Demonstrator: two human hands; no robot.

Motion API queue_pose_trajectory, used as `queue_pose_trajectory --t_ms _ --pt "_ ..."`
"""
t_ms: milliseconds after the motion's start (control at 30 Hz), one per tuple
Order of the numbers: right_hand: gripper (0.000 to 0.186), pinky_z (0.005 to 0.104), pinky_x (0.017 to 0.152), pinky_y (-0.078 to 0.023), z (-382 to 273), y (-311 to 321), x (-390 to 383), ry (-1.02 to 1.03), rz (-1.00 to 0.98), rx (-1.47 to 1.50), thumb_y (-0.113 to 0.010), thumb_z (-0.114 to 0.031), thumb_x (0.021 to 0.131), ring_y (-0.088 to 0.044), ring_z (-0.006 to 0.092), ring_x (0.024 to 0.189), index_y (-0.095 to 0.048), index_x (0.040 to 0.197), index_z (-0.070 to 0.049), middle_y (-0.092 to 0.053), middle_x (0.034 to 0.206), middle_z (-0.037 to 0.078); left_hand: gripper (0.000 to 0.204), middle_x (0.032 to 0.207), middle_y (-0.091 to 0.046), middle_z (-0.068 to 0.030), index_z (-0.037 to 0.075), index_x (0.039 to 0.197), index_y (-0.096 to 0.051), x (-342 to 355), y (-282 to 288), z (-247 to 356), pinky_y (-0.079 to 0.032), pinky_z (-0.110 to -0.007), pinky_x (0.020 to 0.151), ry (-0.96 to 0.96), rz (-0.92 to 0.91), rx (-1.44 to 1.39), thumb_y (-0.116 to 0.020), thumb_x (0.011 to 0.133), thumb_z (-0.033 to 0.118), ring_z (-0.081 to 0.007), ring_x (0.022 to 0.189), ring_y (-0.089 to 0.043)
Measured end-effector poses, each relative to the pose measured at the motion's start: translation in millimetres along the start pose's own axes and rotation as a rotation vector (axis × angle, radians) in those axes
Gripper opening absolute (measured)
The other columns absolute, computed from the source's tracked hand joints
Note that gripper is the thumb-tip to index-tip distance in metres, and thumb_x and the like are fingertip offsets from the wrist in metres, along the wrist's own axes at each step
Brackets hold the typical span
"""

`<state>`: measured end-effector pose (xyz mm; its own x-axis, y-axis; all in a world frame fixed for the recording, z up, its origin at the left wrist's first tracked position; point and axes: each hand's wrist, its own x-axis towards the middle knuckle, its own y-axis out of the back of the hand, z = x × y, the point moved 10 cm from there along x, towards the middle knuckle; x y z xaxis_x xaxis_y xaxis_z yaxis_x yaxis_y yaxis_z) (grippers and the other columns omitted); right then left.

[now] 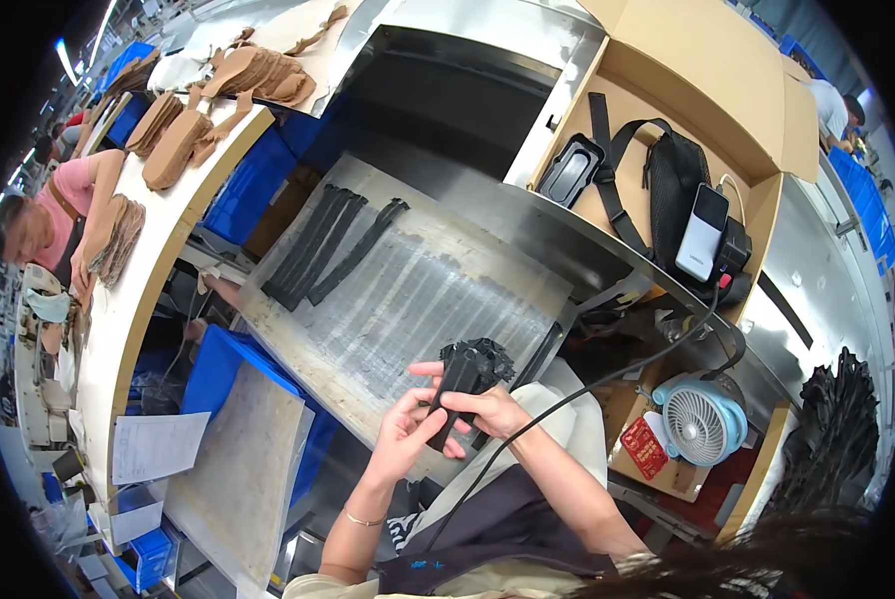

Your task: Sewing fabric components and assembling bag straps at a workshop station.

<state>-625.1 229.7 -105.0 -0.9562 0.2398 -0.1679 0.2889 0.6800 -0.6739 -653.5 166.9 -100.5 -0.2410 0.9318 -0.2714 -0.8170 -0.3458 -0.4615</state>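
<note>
A bundle of black fabric-like strips [474,365] is held in front of my body, over the near edge of a worn metal-grey board [447,290]. My left hand [408,427] grips the bundle from the left and below, its fingers partly behind it. My right hand [494,409] pinches it from the right, thumb across the front. The upper ends of the strips fan out in a ruffled cluster. On the far left of the board several similar black strips [313,247] lie flat, roughly side by side.
At right, an open cardboard box [564,120] holds a black bag, straps and a power bank [702,235]. A black cable [607,377] crosses above my right forearm. Nearby stand a blue fan [702,421] and a dark strip pile [832,429]. A co-worker [68,200] sits left by brown pieces [178,150].
</note>
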Motion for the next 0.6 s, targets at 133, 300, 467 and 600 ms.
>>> queue_pose_trajectory --t_ms 133,300,467,600 --pt "0.033 0.0321 0.079 -0.046 10.2 15.7 0.4 -0.086 0.122 0.166 -0.057 -0.023 0.087 -0.055 0.0161 0.082 -0.058 0.108 0.003 -0.052 0.09 0.004 0.019 0.087 -0.064 -0.0132 -0.002 0.105 -0.052 13.5 22.6 -5.6 -0.052 -0.026 0.062 -0.007 0.098 0.119 -0.049 0.093 0.012 -0.0178 0.068 -0.064" --pt "0.037 0.0378 0.093 -0.038 -19.7 15.1 -3.2 0.135 -0.042 0.104 -0.047 -0.028 0.092 -0.056 0.0199 0.088 -0.056 0.108 0.004 -0.055 0.082 0.007 0.022 0.082 -0.064 -0.0069 -0.002 0.089 -0.061 79.3 119.4 -18.3 -0.046 -0.028 0.069 -0.015 0.295 0.478 -0.05 0.092 0.017 -0.0119 0.073 -0.058" --pt "0.031 0.0287 0.061 -0.039 -5.0 32.1 1.5 0.1 -0.014 0.247 -0.053 -0.02 0.089 -0.044 0.0136 0.063 -0.054 0.106 0.006 -0.038 0.063 -0.001 0.017 0.095 -0.06 -0.016 -0.001 0.088 -0.061 190.5 192.3 49.7 -0.043 -0.037 0.079 -0.562 0.677 1.316 -0.055 0.087 0.015 -0.0312 0.092 -0.055" --pt "0.037 0.0255 0.055 -0.034 3.0 47.1 2.9 -0.062 0.056 0.299 -0.055 -0.019 0.089 -0.038 0.0097 0.056 -0.05 0.113 0.008 -0.034 0.059 -0.004 0.017 0.097 -0.058 -0.0127 0.003 0.09 -0.06 250.8 229.9 69.8 -0.041 -0.042 0.08 -0.577 0.916 1.441 -0.058 0.083 0.019 -0.0321 0.088 -0.053"
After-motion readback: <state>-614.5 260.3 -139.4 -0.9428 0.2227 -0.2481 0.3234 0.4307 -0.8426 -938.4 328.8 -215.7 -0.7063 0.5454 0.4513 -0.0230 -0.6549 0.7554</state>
